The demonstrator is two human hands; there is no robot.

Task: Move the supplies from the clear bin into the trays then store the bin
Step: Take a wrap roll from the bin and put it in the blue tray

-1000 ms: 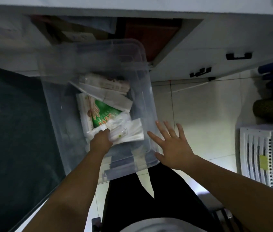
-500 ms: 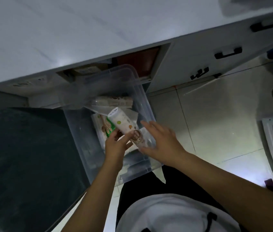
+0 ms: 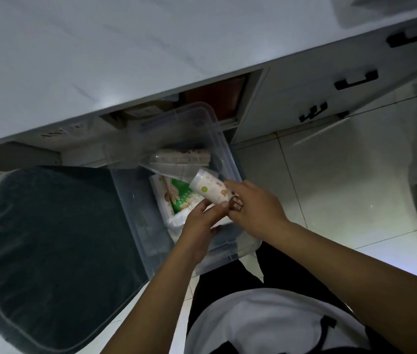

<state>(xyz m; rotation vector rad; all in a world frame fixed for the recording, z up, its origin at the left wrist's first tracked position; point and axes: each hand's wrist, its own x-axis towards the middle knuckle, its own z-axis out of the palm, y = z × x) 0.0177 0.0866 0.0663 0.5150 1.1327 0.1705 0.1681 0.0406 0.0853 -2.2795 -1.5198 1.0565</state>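
White dotted cylindrical packet (image 3: 208, 188), a second ago lying in the clear plastic bin (image 3: 224, 149), now lifted above its 4 o'clock corner; left hand (image 3: 202, 219) and right hand (image 3: 255, 205) both curl round it. Trays unseen.

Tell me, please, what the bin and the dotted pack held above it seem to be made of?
Clear bin: apparently rigid transparent plastic, glossy; contents and floor show through its walls. Dotted pack: probably soft printed plastic film, white and slightly shiny; both hands hold it, so its lower end is hidden.
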